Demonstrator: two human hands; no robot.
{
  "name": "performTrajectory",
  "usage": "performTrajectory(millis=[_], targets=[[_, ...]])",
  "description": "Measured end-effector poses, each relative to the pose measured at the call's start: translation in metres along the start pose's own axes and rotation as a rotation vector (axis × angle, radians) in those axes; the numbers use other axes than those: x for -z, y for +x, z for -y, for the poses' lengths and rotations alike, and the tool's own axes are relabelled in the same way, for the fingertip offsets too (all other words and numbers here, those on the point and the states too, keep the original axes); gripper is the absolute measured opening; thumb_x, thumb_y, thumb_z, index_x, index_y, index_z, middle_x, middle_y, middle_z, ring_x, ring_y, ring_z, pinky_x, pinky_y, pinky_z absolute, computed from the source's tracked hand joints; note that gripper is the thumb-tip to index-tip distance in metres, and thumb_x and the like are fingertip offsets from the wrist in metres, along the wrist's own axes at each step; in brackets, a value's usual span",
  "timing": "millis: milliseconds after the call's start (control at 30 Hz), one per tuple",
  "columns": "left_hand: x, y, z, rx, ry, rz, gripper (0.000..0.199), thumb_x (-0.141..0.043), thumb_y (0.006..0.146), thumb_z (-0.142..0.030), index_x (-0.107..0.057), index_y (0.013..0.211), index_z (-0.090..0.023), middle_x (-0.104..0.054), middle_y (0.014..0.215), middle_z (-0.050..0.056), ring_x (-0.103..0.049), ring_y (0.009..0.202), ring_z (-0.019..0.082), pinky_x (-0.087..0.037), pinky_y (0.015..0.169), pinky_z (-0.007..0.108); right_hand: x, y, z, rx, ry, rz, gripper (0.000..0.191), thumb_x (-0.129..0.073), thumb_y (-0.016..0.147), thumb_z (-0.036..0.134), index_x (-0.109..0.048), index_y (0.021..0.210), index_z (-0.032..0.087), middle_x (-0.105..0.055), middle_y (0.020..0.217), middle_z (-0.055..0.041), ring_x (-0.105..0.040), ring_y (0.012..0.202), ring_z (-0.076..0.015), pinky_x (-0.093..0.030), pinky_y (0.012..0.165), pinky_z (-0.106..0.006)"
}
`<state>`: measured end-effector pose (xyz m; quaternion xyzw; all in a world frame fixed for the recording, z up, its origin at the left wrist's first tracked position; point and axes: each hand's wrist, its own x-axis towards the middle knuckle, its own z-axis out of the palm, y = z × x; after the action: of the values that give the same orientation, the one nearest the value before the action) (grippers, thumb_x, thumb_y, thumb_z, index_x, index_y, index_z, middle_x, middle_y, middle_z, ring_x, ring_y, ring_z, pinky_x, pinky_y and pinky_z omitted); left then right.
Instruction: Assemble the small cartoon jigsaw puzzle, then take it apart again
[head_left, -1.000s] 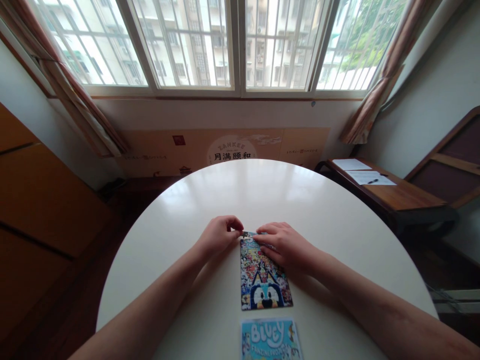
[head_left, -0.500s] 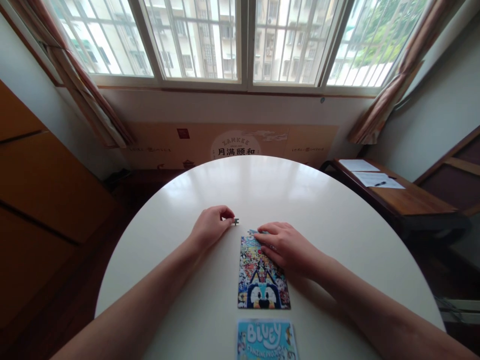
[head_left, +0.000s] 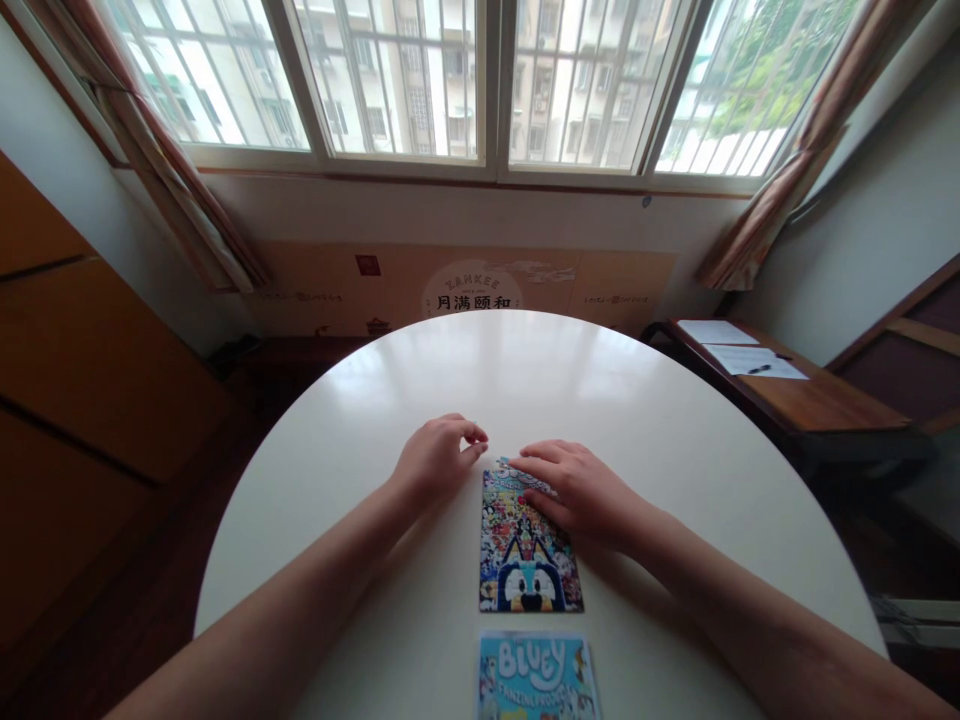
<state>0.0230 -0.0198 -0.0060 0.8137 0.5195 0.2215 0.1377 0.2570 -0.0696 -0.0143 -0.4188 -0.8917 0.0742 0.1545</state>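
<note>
1. Lying nearest, the card (head_left: 536,680) is blue, with "BLUEY" in pale letters across it; its lower part runs out of view. It sits flat on the white, round worktop (head_left: 360,640).
2. Just beyond the card, and apart from it, is the puzzle (head_left: 525,560). It lies flat and upright to the viewer, with a blue dog's face at the near end and a crowd of small, many-coloured figures above. Its far edge looks uneven near the right fingertips.
3. The right hand (head_left: 574,490) comes in from the right, palm down, over the puzzle's far right part. Its grip is open, the fingers loosely spread and reaching left; it pinches nothing that shows. The hand hides some of the puzzle.
4. The left hand (head_left: 442,455) is over the worktop, just beyond and to the left of the puzzle's far left corner. Its grip is curled, thumb and forefinger bent towards each other with their tips close; whether a small thing is between them, I cannot tell.
5. Past the worktop, to the right, a wooden side table (head_left: 832,395) bears white papers (head_left: 754,361) and a dark pen (head_left: 760,369).
6. Farther off, a tan banner (head_left: 300,290) runs below the barred window (head_left: 420,90), with curtains (head_left: 799,180) at both sides.
</note>
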Motion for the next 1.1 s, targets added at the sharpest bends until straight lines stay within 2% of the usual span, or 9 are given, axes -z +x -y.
performTrajectory(millis=[133,267,533,800,1100], targets=[[-0.007,-0.005,-0.008,-0.074,-0.005,0.067,0.015,-0.066,0.085,-0.029,-0.076,0.096,-0.025,-0.070,0.099,0.002,-0.065,0.082,0.019,-0.050,0.075,0.033,0.002,0.000,-0.001,-0.038,0.018,-0.014,0.031,-0.062,0.091,0.032,-0.064,0.122,0.025,-0.062,0.123,-0.0048,-0.057,0.113,-0.0216,-0.045,0.100,-0.042],[-0.011,-0.005,-0.007,-0.101,-0.016,0.090,0.018,-0.065,0.086,-0.026,-0.075,0.100,-0.025,-0.069,0.102,0.002,-0.065,0.085,0.019,-0.051,0.079,0.034,0.002,0.001,-0.002,-0.040,0.019,-0.010,0.025,-0.062,0.091,0.033,-0.067,0.115,0.024,-0.063,0.120,-0.0049,-0.058,0.110,-0.0215,-0.045,0.098,-0.042],[-0.010,-0.004,-0.007,-0.116,-0.022,0.136,0.014,-0.065,0.085,-0.024,-0.076,0.092,-0.026,-0.070,0.096,0.002,-0.064,0.087,0.020,-0.050,0.079,0.032,0.001,0.001,-0.003,-0.033,0.015,-0.009,0.025,-0.063,0.092,0.033,-0.068,0.115,0.025,-0.063,0.119,-0.0050,-0.058,0.109,-0.0207,-0.045,0.097,-0.040],[-0.011,-0.005,-0.011,-0.101,-0.007,0.122,0.011,-0.065,0.085,-0.025,-0.075,0.090,-0.025,-0.069,0.095,0.002,-0.064,0.086,0.020,-0.049,0.079,0.033,-0.001,0.001,-0.004,-0.035,0.015,-0.017,0.026,-0.063,0.092,0.035,-0.068,0.115,0.026,-0.063,0.120,-0.0044,-0.057,0.110,-0.0208,-0.044,0.098,-0.040],[-0.007,-0.006,-0.015,-0.172,0.069,0.114,0.014,-0.061,0.088,-0.020,-0.073,0.093,-0.025,-0.067,0.097,0.002,-0.065,0.083,0.019,-0.050,0.075,0.031,0.002,0.001,-0.001,-0.049,0.021,-0.017,0.025,-0.063,0.091,0.034,-0.069,0.114,0.026,-0.064,0.119,-0.0041,-0.058,0.110,-0.0215,-0.045,0.098,-0.041]])
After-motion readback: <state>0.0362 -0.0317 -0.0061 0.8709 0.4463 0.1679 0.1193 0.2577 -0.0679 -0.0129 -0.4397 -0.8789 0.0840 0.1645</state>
